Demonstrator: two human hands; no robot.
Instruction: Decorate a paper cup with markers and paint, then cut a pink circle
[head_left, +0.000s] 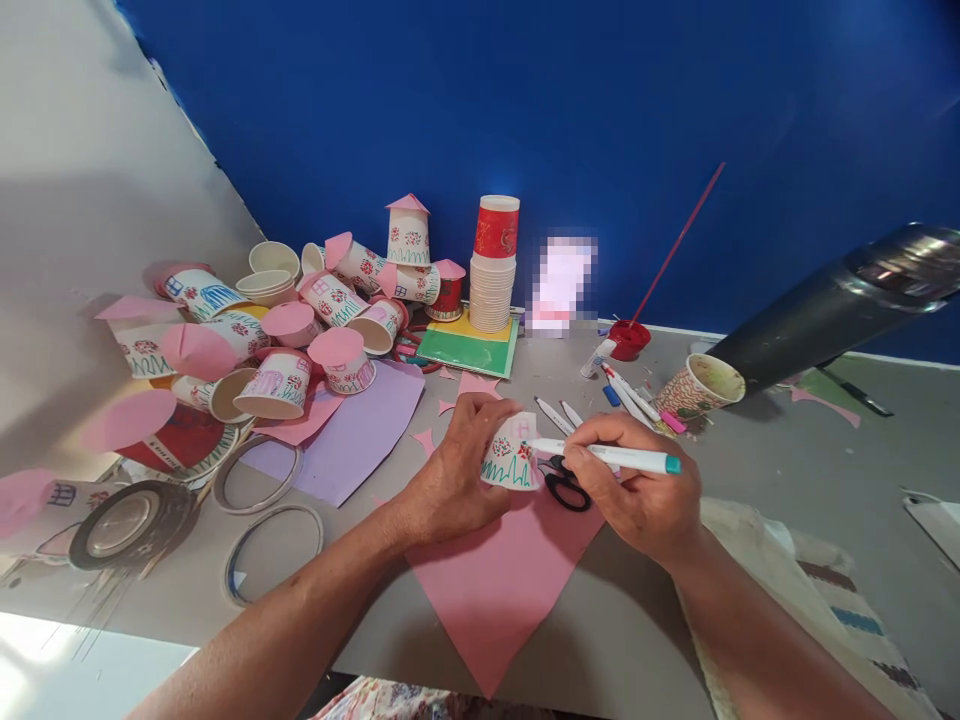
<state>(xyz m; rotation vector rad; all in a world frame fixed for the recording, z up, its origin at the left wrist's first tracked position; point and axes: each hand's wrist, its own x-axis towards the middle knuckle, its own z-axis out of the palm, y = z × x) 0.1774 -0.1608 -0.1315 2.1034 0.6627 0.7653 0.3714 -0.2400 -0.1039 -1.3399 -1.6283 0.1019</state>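
A white paper cup (511,462), with a pink window, red flower dots and green zigzag grass drawn on it, is gripped by my left hand (466,470) near the middle. My right hand (637,480) is closed round a white marker (615,455) with a teal end; its tip meets the cup's side by the red dots. Both hands are over a pink paper sheet (499,590) lying on the table. Black-handled scissors (568,490) lie partly hidden behind my right hand and the marker.
Decorated cups with pink paper tops (281,380) are heaped at the left, near tape rolls (127,525). Stacked cups (493,280) stand at the back. Markers (630,395), a patterned cup (701,385), a dark flask (825,300) and a cloth (810,600) are on the right.
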